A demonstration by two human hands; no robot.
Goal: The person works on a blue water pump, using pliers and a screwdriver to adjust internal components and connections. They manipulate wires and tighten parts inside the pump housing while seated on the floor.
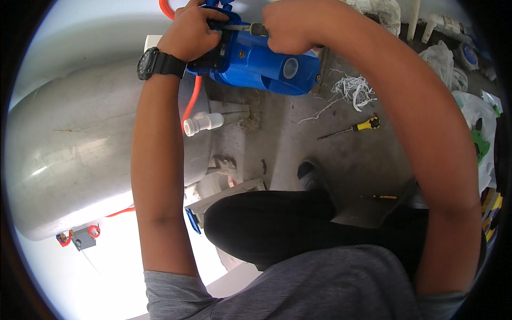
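Note:
At the top of the head view, a blue water pump (256,66) with an open, dark-lined box on its left side stands on the floor. My right hand (293,25) is closed round the handle of a screwdriver (257,29), its shaft pointing left across the open box. Over that box bends my left hand (191,32), wearing a black watch. Its forefinger and thumb close in near the screwdriver's tip; what they pinch is hidden. Red-orange hose (193,98) runs down behind my left wrist.
A large steel tank (106,133) fills the left side, with a white pipe fitting (204,123) beside it. Another screwdriver (365,124), yellow and black, lies on the floor near tangled white string (353,92). Plastic bags (440,61) lie at the right.

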